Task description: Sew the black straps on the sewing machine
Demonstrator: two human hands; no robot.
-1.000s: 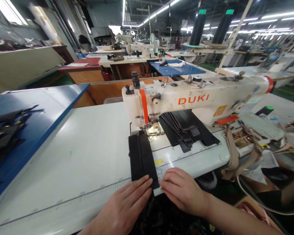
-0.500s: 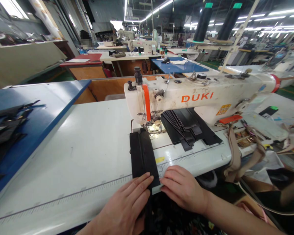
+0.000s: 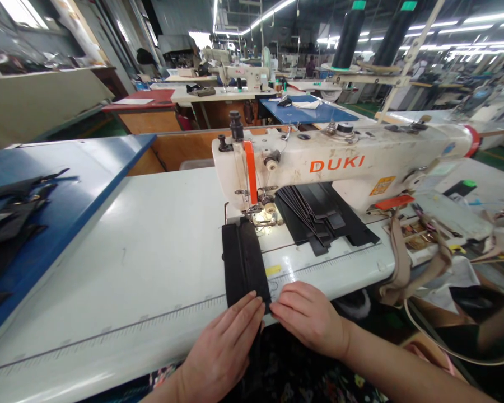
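Observation:
A long black fabric strip (image 3: 246, 257) with a raised seam down its length lies on the white sewing table, its far end beside the presser foot (image 3: 269, 223) of the sewing machine (image 3: 340, 162). My left hand (image 3: 231, 336) rests over the strip's near end at the table edge, fingers together and pressing it, its thumb hidden below. At the strip's near right corner, my right hand (image 3: 308, 316) has its fingertips bunched against the edge in a pinch. More black cloth hangs below the table edge, partly covered by my left hand.
Under the machine arm lie a stack of black pieces (image 3: 315, 218). A blue table (image 3: 79, 190) at left carries black parts (image 3: 17, 218). Tan straps (image 3: 428, 268) and a small parts tray (image 3: 418, 235) sit at right. Thread cones (image 3: 348, 36) stand behind.
My right hand has shifted slightly left, against the strip's edge. My left fingers have slid a little right, and its thumb has gone out of sight. The strip stays nearly in place.

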